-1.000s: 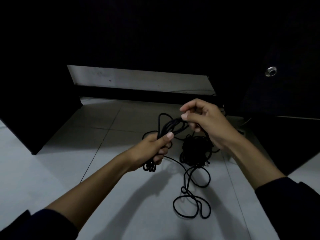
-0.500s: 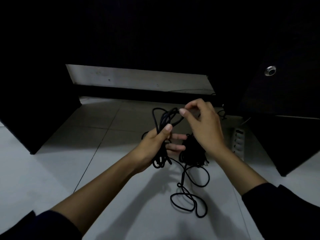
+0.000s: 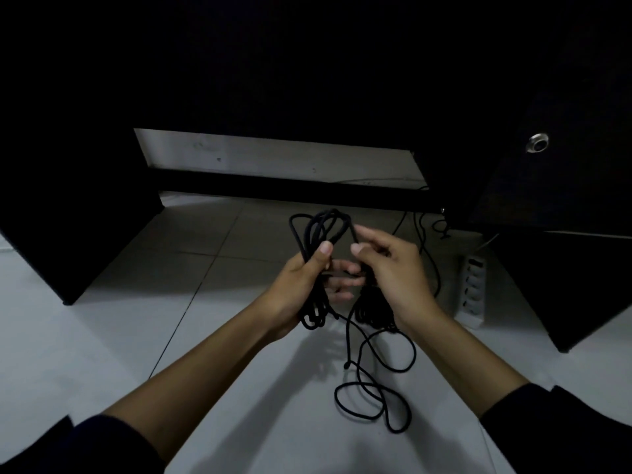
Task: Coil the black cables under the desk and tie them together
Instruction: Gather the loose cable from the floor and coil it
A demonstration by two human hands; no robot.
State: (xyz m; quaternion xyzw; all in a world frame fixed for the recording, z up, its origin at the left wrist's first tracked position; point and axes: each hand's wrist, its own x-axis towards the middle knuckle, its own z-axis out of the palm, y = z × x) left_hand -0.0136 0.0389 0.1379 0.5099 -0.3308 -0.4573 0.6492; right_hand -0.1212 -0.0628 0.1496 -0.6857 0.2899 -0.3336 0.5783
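Now left hand (image 3: 301, 285) grips coil (image 3: 318, 234), thumb clamped; right hand (image 3: 393, 268) fingers pinch next loop — keep loops even w/ steady tension.

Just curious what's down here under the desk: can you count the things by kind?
Hands: 2, left hand and right hand
Black cable bundles: 1
Loose cable loops on the floor: 1 tangle
White power strips: 1
Total: 5
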